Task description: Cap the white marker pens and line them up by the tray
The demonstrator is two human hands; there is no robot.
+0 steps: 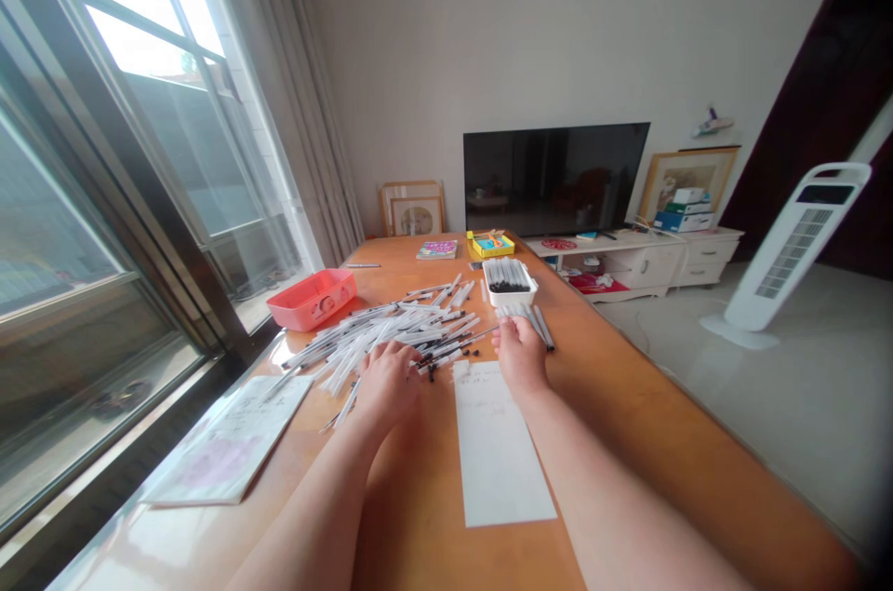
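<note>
A spread heap of clear pen barrels, refills and black caps (397,326) covers the middle of the wooden table. At its near edge lies my left hand (388,377), fingers curled down among the pieces; what they hold, if anything, is hidden. My right hand (520,354) is closed in a pinch on a thin pen refill (480,333), which points left toward the heap. Just beyond that hand, several pens (540,327) lie side by side. Behind them stands a white basket (513,299) filled with clear pens with black ends. A few loose black caps (466,353) rest between my hands.
A sheet of paper (499,461) lies below my right hand. To the left are a notebook (233,442) and a pink plastic basket (311,304). Farther back sit a yellow box (492,245) and a booklet (437,249). A window (139,107) borders the table's left side.
</note>
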